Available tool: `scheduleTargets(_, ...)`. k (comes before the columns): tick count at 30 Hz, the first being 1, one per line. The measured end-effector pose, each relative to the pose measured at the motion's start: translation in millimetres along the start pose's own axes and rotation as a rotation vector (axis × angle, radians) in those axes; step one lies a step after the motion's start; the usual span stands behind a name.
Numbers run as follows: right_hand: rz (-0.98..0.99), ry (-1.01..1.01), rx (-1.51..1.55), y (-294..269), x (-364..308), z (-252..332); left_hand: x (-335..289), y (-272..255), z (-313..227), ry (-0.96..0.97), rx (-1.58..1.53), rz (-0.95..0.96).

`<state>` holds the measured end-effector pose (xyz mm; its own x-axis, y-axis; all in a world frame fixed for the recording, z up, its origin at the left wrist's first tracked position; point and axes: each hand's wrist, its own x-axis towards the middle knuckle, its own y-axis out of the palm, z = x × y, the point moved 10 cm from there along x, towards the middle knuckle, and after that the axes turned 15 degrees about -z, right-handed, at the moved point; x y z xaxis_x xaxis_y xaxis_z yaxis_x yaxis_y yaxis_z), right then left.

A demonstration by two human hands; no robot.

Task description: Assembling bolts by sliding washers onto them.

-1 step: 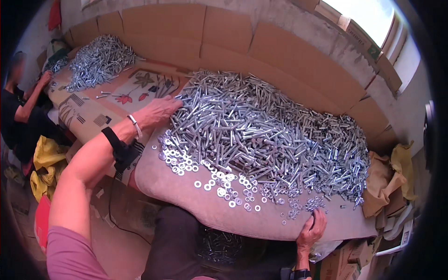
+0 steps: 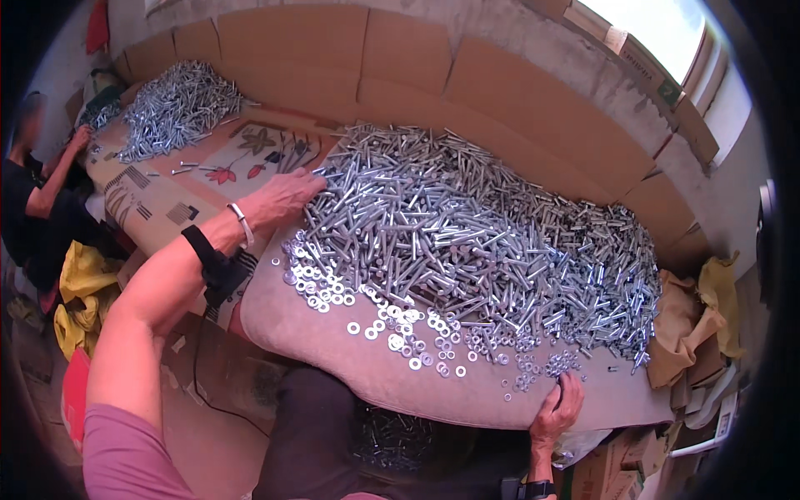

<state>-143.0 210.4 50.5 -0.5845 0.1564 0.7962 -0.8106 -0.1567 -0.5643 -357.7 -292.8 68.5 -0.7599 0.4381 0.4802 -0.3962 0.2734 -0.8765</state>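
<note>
A large heap of silvery bolts (image 2: 442,225) lies on a padded, light-coloured surface (image 2: 308,342). My left hand (image 2: 287,198) reaches to the heap's left edge; its fingers are bent together among the bolts, and what they grip is hidden. Flat washers (image 2: 396,325) are scattered along the near side of the heap. My right hand (image 2: 560,410) rests at the near edge by a small cluster of nuts (image 2: 562,363). Its fingers are curled with their tips at those nuts, and anything between them is too small to make out.
A second bolt pile (image 2: 179,108) lies at the far left on patterned cloth, where another person (image 2: 42,192) sits working. Cardboard sheets (image 2: 533,125) line the wall behind. Brown sacking (image 2: 683,325) stands at the right. Beneath the surface, loose bolts (image 2: 392,437) lie between my legs.
</note>
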Motion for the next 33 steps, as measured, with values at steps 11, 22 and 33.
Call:
scheduleTargets(11,-0.006,-0.013,-0.006,0.4,-2.4,-3.0,4.9,13.7,4.3,0.019,0.143,0.086)
scheduleTargets(22,-0.033,-0.009,0.018,-0.7,-2.6,-6.9,11.5,-30.6,14.7,-0.082,0.315,0.041)
scheduleTargets(33,-0.019,-0.005,0.023,-4.8,-3.8,-10.6,29.8,-14.0,-121.6,-0.786,-1.478,-0.048)
